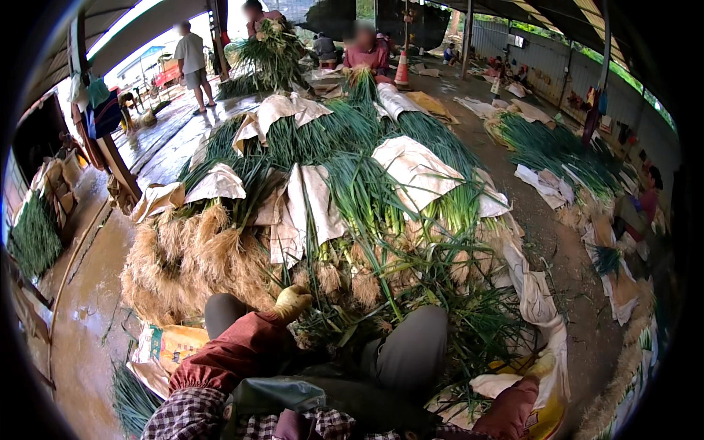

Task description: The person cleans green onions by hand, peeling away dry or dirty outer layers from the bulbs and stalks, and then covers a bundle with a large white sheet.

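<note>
My left hand (292, 303), in a pale yellow work glove, is closed above my left knee, beside loose green leaves. Whatever it may grip is hidden. In front of it lies a large heap of scallions (359, 176), long green leaves pointing away and tan roots (198, 257) toward me. My right hand (541, 364) is low at the right, partly visible past the dark red sleeve, next to pale sack cloth (546, 315) and a yellow bag (548, 418). Its fingers cannot be made out. Loose trimmed leaves (484, 323) are strewn around my knees.
Pale cloths (414, 170) cover parts of the heap. A white and orange sack (176, 345) lies at my left. Another scallion pile (550, 150) spreads along the right. Ahead sits a person (365, 55) near an orange cone (402, 70); another person (192, 62) stands far left.
</note>
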The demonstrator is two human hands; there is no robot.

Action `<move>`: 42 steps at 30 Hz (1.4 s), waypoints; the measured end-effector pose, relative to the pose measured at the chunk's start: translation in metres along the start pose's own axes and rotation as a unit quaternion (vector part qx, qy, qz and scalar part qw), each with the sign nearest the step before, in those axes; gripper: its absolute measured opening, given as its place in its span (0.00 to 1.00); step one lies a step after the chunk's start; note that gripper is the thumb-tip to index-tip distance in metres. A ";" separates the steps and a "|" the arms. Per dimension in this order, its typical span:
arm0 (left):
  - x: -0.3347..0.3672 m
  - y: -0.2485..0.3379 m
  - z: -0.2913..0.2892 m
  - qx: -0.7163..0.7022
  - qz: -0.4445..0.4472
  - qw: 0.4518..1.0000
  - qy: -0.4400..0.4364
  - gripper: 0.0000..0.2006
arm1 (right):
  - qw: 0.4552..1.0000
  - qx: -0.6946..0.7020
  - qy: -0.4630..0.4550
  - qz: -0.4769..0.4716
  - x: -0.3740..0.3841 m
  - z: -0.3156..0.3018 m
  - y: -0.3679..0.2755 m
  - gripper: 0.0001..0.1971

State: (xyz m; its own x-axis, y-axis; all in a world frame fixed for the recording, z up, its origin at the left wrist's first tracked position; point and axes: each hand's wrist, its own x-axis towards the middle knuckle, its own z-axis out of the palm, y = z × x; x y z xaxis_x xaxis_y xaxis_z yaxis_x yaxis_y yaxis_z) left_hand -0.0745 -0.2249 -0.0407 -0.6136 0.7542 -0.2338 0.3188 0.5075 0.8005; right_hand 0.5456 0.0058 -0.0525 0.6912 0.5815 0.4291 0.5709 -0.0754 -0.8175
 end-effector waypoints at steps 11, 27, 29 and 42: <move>0.013 -0.016 -0.009 -0.007 0.002 1.000 0.006 0.13 | 0.965 0.134 -0.221 0.047 0.068 0.131 -0.081 0.15; 0.017 0.102 -0.071 -0.184 0.286 0.934 0.112 0.50 | 0.783 0.384 -0.436 -0.220 -0.156 0.096 -0.607 0.19; 0.014 0.111 -0.096 -0.103 0.352 0.920 0.140 0.56 | 0.761 0.394 -0.482 -0.184 -0.195 0.062 -0.613 0.18; 0.039 0.064 -0.048 -0.123 0.101 0.957 0.241 0.09 | 0.747 0.340 -0.567 -0.068 -0.204 0.104 -0.607 0.26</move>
State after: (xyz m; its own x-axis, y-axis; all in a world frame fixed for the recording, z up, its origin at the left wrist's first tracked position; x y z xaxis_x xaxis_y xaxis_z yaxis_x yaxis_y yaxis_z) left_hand -0.1127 -0.1824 0.0277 -0.8381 0.5170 0.1743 0.3236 0.2138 0.9217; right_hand 0.0121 0.0168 0.3160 -0.3921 0.8880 0.2402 -0.0219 0.2520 -0.9675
